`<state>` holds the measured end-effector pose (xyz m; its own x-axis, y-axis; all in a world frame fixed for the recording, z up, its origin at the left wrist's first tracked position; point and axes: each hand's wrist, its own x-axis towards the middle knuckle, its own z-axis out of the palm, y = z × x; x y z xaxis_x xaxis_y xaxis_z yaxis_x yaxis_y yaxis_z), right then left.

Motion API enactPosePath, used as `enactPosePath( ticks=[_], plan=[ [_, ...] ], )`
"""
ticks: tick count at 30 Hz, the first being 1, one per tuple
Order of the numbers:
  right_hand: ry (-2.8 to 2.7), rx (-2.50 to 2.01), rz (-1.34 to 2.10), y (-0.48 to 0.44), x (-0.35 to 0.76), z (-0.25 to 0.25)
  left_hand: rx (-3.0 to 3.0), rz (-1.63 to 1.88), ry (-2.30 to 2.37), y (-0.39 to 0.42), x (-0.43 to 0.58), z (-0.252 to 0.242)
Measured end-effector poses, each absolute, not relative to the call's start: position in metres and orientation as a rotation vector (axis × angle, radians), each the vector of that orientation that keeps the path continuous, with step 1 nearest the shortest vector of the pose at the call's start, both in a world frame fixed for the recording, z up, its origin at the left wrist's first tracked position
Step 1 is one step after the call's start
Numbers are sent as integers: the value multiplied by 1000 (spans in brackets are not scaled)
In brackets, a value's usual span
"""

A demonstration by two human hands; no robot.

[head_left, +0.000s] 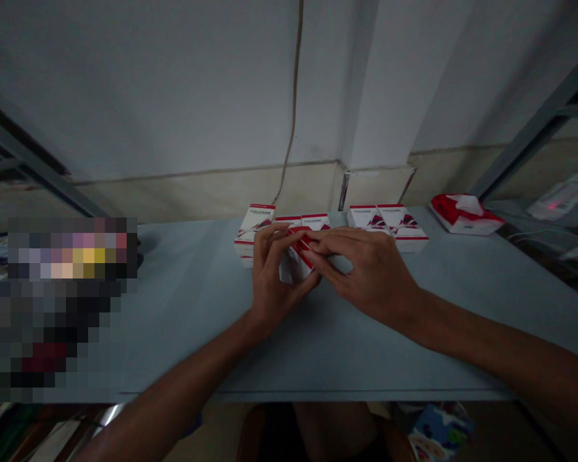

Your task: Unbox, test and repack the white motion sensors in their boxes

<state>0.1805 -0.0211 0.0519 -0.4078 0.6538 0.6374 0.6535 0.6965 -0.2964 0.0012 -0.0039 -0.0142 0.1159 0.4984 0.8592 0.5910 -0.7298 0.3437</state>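
Observation:
Between my hands, above the table, is a small white and red box (293,265), tilted and partly covered by fingers. My left hand (274,276) is wrapped round it, thumb below and fingers over the top. My right hand (366,260) pinches at the box's red upper edge with thumb and fingertips; whether a flap lies between them is hidden. Just behind my left hand stands a stack of similar boxes (256,221), with another box (315,222) beside it, partly hidden. A pair of matching boxes (399,221) stands beyond my right hand.
The blue-grey table (183,333) backs onto a wall where a cable (296,77) hangs down. A red and white tissue pack (466,213) lies at the back right. Pixelated items (67,289) cover the left end. Metal posts (539,122) rise at both sides.

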Motion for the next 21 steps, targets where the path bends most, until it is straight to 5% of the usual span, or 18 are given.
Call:
enactPosePath(
  ticks=[8,21],
  plan=[
    [-2105,-1012,27,-12,184,56,-2410,-1758,-1160,-3,2,-18],
    [-2205,-908,-449,-34,171,48,-2312,-1787,-1027,-7,4,-19]
  ],
)
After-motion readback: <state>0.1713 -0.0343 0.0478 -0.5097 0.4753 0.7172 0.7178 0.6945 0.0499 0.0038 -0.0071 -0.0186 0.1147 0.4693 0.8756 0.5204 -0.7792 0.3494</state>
